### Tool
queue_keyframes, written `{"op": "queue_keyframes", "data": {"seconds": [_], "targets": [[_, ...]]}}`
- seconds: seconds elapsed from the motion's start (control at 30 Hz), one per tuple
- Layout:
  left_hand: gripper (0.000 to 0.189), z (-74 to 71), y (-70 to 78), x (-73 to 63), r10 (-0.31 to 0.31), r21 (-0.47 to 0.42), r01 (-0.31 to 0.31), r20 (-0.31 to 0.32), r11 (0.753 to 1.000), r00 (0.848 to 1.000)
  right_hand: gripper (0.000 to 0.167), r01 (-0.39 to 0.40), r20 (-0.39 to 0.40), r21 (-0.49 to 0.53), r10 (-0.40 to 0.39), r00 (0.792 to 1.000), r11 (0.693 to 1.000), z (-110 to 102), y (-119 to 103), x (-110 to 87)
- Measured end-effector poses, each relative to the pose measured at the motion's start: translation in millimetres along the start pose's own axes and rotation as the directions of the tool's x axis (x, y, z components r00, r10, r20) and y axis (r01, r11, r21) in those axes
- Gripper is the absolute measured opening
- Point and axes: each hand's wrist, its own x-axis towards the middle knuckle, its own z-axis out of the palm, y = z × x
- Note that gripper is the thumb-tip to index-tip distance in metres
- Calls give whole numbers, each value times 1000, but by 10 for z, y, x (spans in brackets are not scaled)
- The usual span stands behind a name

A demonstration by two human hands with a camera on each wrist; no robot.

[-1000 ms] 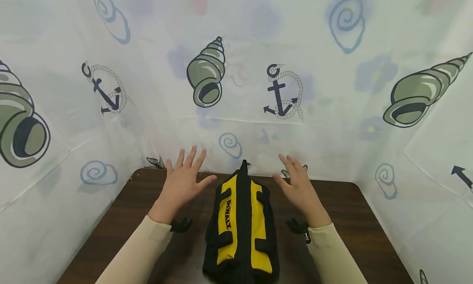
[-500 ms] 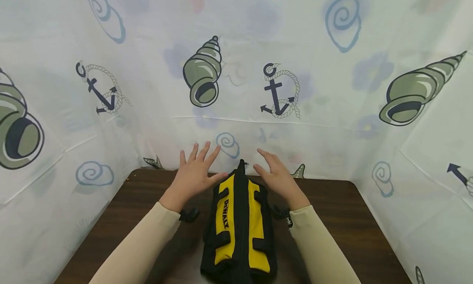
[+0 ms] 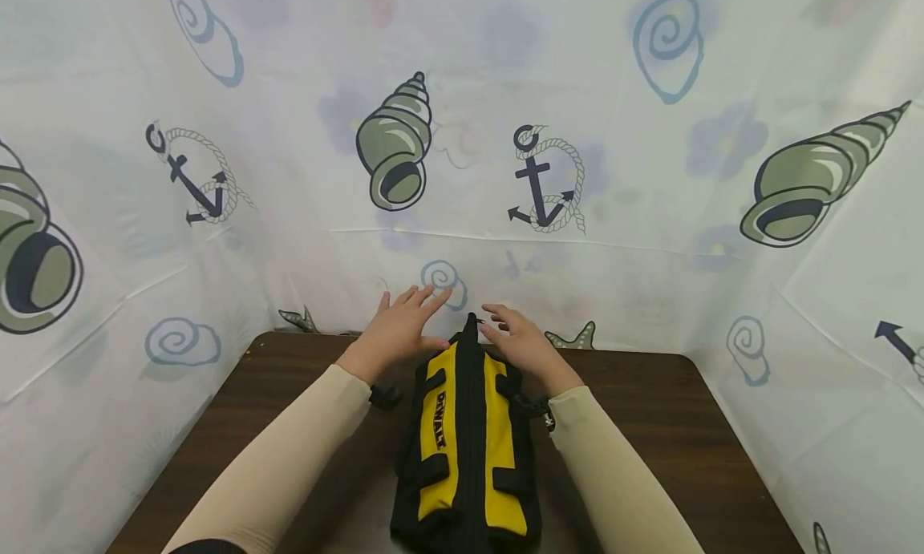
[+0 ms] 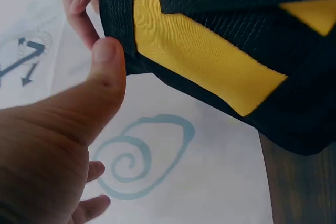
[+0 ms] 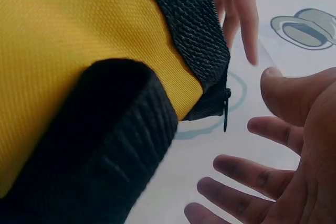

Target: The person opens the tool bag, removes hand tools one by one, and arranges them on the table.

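Observation:
A black and yellow DeWalt zippered tool bag (image 3: pixel 469 442) lies lengthwise on the table, its zipper running down the middle. Beside its far left end is my left hand (image 3: pixel 399 329), fingers spread and pointing away. In the left wrist view the thumb (image 4: pixel 107 59) overlaps the bag's black edge. My right hand (image 3: pixel 525 341) hovers at the far right end, close to the zipper pull, with fingers loosely bent and holding nothing. The right wrist view shows the zipper pull (image 5: pixel 226 108) hanging from the bag's end, with the right thumb and fingers apart from it.
The dark wooden table (image 3: pixel 650 442) has a white curtain (image 3: pixel 613 281) printed with shells and anchors close behind its far edge and along both sides. Black straps with camera mounts (image 3: pixel 534 407) sit at the wrists. Webbing loops (image 3: pixel 508 479) stick up from the bag.
Both hands have moved inward from either side toward the bag's far end and dropped lower, near the zipper pull. The bag stays in place; the head view has shifted slightly.

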Motion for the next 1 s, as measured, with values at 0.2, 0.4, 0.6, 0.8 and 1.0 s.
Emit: {"op": "queue_keyframes", "data": {"seconds": [0.2, 0.4, 0.6, 0.8, 1.0], "targets": [[97, 33, -88, 202, 92, -138, -87, 23, 987, 996, 49, -3, -10, -23, 3, 1000, 1000, 66, -15, 69], [77, 82, -121, 396, 203, -412, -164, 50, 896, 978, 46, -10, -26, -6, 10, 1000, 1000, 105, -52, 124], [68, 184, -82, 534, 242, -499, -177, 69, 848, 968, 42, 12, -76, 31, -9, 997, 999, 129, -72, 161], [48, 347, -73, 646, 272, -502, -214, 44, 838, 961, 28, 5, -155, 58, 4, 988, 998, 203, -41, 175], [31, 404, -90, 742, 291, -498, -230, 48, 836, 955, 18, 10, -161, 67, 1, 987, 998, 242, -39, 194]]}}
